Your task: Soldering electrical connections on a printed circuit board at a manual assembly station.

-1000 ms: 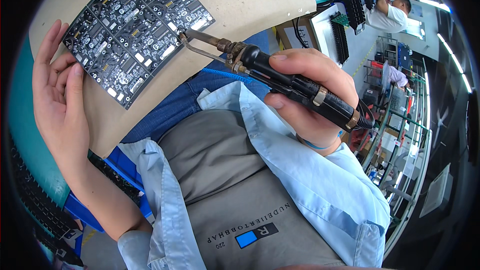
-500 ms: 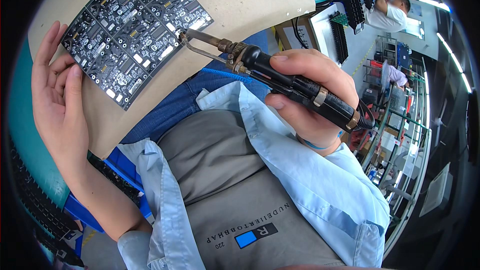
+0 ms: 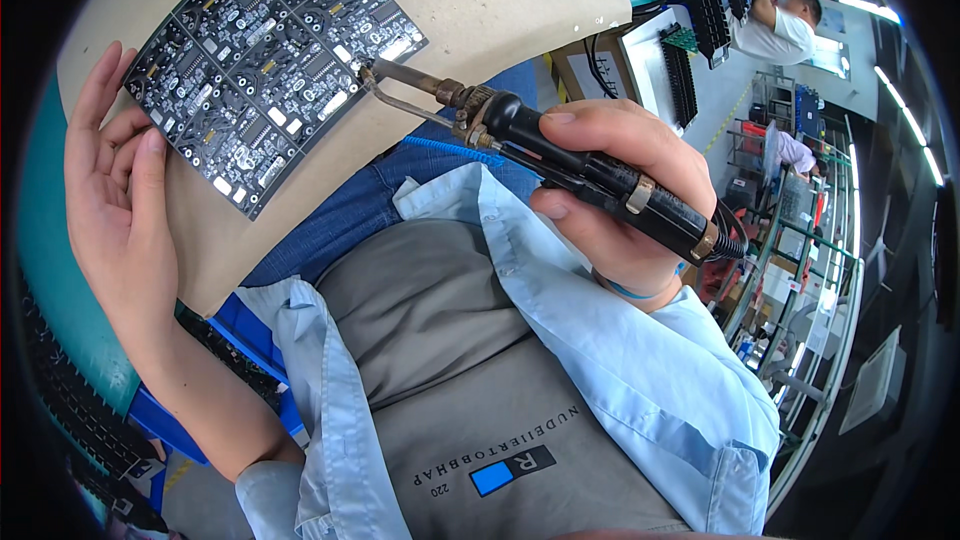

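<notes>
A black printed circuit board panel (image 3: 262, 60), divided into several repeated sections with small chips and white pads, lies on brown paper. My left hand (image 3: 120, 180) is at its left edge, thumb and curled fingers against the corner and edge; part of the grip is hidden. In my right hand (image 3: 640, 170) is a black-handled soldering iron (image 3: 600, 170), held with the thumb on top and fingers wrapped round. A thin bent metal tube (image 3: 405, 108) runs alongside its barrel. The iron's tip meets the right edge of the panel; exact contact is too small to tell.
Brown paper (image 3: 500, 0) covers the teal worktop (image 3: 100, 340). Blue bins (image 3: 240, 335) stand below at the left. A cable trails from the iron's handle. Black racks (image 3: 680, 80) and a white tray stand at the upper right; two people work farther off beyond shelving.
Almost nothing differs. Both hands, the soldering iron and the circuit board panel stay in practically the same places.
</notes>
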### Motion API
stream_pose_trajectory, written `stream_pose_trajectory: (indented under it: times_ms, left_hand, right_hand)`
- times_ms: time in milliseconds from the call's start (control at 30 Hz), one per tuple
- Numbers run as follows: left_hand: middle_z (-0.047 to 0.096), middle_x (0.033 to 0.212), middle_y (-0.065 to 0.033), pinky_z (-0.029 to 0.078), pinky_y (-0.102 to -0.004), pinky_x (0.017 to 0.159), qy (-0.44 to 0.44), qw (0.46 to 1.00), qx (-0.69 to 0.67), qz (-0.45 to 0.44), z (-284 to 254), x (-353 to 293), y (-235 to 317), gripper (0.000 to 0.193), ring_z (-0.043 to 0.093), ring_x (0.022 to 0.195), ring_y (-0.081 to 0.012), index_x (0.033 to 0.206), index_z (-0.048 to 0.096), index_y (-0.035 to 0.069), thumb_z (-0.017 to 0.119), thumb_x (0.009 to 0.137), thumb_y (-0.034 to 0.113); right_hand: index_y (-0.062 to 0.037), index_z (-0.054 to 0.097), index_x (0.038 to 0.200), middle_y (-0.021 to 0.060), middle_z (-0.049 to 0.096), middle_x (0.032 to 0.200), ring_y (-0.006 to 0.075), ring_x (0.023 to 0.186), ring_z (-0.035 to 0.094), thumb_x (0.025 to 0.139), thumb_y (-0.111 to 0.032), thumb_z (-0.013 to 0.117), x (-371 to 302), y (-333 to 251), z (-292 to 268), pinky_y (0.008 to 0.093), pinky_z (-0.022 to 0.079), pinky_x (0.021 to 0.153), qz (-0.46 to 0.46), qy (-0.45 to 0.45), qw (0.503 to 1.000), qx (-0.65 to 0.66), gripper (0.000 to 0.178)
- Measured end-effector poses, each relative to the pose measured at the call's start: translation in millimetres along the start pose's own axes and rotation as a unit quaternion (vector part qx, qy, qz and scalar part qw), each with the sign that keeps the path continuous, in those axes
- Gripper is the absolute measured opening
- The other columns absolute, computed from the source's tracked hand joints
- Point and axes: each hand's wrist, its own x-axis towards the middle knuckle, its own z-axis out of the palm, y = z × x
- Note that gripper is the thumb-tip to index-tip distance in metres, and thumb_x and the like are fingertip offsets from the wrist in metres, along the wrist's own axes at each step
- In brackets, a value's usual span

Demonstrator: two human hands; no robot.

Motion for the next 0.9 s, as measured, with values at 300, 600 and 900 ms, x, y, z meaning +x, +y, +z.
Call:
stream_pose_trajectory:
  times_ms: [300,600,900]
  left_hand:
    - [0.053,0.157,-0.018,0.051,-0.0263,0.105,-0.002,1.0,-0.004,-0.001,-3,-1,-1,0.054,0.062,0.118,-0.0129,0.156,0.046,-0.004,0.053,0.102,-0.006]
    - [0.051,0.158,-0.0179,0.05,-0.026,0.104,0.003,1.0,-0.002,-0.006,-4,-3,3,0.055,0.061,0.114,-0.0118,0.156,0.045,-0.005,0.053,0.102,-0.007]
    - [0.05,0.159,-0.0172,0.051,-0.0252,0.102,0.013,0.999,-0.031,-0.03,-3,-3,7,0.057,0.061,0.112,-0.0109,0.157,0.044,-0.005,0.051,0.1,-0.011]
  right_hand:
    - [0.0005,0.075,0.114,0.0136,0.078,0.104,0.028,0.091,0.077,0.071,-0.001,0.091,0,-1,2,0.0343,0.062,0.078,0.002,-0.009,1.0,0.008,0.046]
    - [0.0019,0.075,0.114,0.0157,0.078,0.105,0.0271,0.09,0.077,0.072,-0.002,0.091,-7,3,3,0.0337,0.061,0.078,-0.002,0.045,0.998,0.04,0.045]
    - [0.0039,0.074,0.117,0.016,0.077,0.105,0.0233,0.09,0.075,0.076,-0.004,0.09,-10,6,5,0.0313,0.06,0.08,0.027,0.112,0.99,0.077,0.045]
